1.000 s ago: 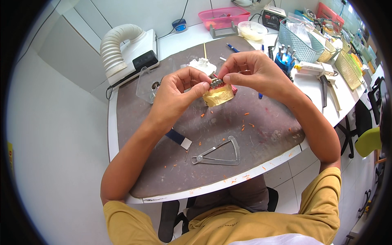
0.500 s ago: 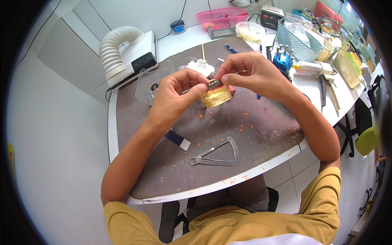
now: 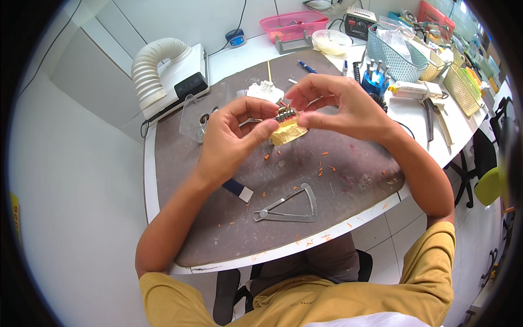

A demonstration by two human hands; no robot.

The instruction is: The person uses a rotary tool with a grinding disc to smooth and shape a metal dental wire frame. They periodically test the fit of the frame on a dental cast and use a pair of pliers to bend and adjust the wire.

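A yellow plaster dental model (image 3: 289, 134) is between my hands above the brown mat. A grey row of metal dental crowns (image 3: 285, 115) lies along its top, with reddish material beneath. My left hand (image 3: 235, 126) pinches the left end of this row between thumb and fingers. Around its right end, my right hand (image 3: 344, 106) has its thumb and fingers apart, the thumb close to the model. A white plaster dental model (image 3: 265, 91) sits just beyond. Nearer to me lies a metal caliper (image 3: 289, 219); a dark blue strip with a white end (image 3: 238, 189) is beside it.
Orange shavings (image 3: 320, 170) dot the mat. A clear plastic box (image 3: 190, 122) and a suction unit with a ribbed hose (image 3: 146, 73) stand left. Baskets (image 3: 393, 57), a blue tool holder (image 3: 375, 82) and a dispensing gun (image 3: 417, 91) crowd the right; a pink tub (image 3: 291, 27) sits behind.
My right fingers have spread apart and come away from the crowns' right end. The left hand and the yellow model have shifted only slightly.
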